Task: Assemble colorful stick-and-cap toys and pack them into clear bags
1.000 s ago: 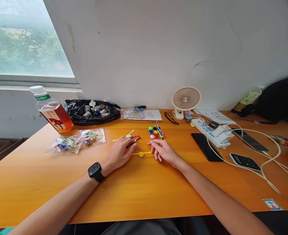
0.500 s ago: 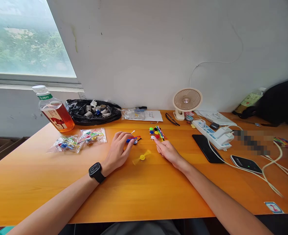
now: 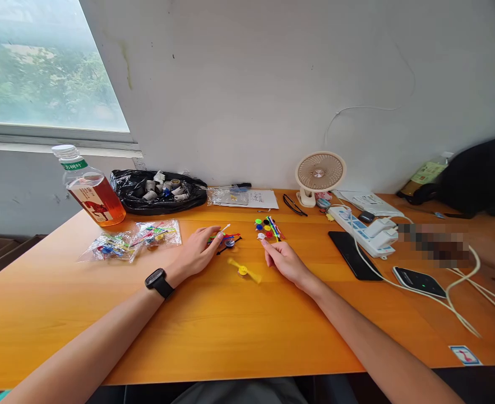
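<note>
On the surface, nearest, a blurred yellow spinner is seen assembled; beyond, a white disc is reached by the right hand (grip indeterminable); more assembled spinners are flanked by the loosely spread left hand; farther, coloured discs and arrows are left unjoined.

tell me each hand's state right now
Left hand: open, loosely extended beside the coloured spinners.
Right hand: curled at the white disc; grip cannot be told.

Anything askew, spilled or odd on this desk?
No spill or damage visible. The yellow spinner, between left hand and right hand, has blurred arms, likely spinning, though neither touches it. Also, a pixelated patch covers part of the picture's right.
</note>
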